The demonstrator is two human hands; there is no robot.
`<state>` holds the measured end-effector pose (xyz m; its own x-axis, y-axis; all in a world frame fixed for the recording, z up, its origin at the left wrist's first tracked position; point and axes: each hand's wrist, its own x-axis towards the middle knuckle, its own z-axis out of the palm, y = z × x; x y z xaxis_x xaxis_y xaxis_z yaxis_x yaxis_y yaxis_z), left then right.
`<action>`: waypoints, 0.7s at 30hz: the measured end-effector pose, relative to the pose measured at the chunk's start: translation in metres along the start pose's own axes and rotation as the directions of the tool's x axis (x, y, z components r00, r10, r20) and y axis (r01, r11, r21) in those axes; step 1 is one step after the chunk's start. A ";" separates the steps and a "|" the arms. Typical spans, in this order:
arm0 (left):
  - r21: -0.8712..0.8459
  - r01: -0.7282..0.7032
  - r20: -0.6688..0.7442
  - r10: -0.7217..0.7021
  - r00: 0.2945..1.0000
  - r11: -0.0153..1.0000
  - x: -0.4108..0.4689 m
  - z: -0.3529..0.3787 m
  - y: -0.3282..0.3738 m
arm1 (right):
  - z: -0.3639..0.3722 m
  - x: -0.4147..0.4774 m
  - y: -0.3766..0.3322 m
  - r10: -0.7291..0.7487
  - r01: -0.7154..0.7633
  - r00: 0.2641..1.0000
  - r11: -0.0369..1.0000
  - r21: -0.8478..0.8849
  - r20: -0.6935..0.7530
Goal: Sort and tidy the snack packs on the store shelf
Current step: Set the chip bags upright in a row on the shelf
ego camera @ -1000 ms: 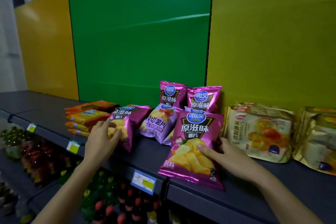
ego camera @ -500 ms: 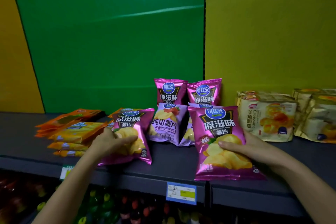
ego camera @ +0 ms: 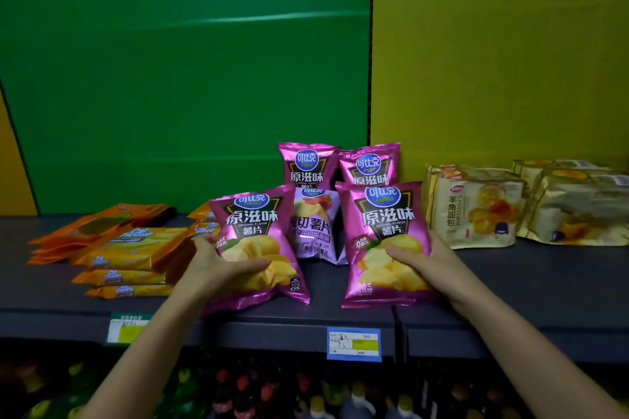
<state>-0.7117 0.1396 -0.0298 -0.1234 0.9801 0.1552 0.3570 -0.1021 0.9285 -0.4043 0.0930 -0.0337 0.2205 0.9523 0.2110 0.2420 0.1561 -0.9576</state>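
My left hand (ego camera: 218, 264) grips a magenta chip bag (ego camera: 255, 224) by its lower left side, holding it tilted upright on the dark shelf (ego camera: 340, 316). My right hand (ego camera: 425, 262) grips a second magenta chip bag (ego camera: 384, 214) by its lower right side, also upright. Between them leans a pale lilac chip bag (ego camera: 315, 224). Two more magenta bags (ego camera: 308, 165) (ego camera: 369, 167) stand behind against the back panel.
Orange and yellow flat snack packs (ego camera: 126, 248) are stacked at the left. Cream croissant packs (ego camera: 476, 211) and gold packs (ego camera: 578, 211) stand at the right. Price tags (ego camera: 354, 343) hang on the shelf edge. Bottles (ego camera: 245, 388) fill the lower shelf.
Both hands have closed on the two front magenta bags and raised them more upright. The view has shifted left to right, centring the bags.
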 end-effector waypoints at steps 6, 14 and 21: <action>-0.102 -0.229 0.046 0.235 0.971 0.968 -0.003 0.031 0.009 | 0.023 -0.007 0.004 -0.065 0.053 0.990 0.993 -0.103 -0.122; -0.073 -0.268 0.068 0.273 0.960 0.961 0.011 0.059 0.004 | 0.032 0.003 0.009 -0.168 0.130 0.958 0.977 -0.171 -0.231; -0.088 -0.234 0.184 0.247 0.951 0.968 0.020 0.047 0.006 | 0.030 0.007 0.011 -0.187 0.147 0.965 0.965 -0.216 -0.181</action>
<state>-0.6682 0.1663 -0.0375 0.1415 0.9386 0.3145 0.2933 -0.3432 0.8923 -0.4288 0.1090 -0.0492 0.3390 0.8425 0.4186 0.4697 0.2340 -0.8512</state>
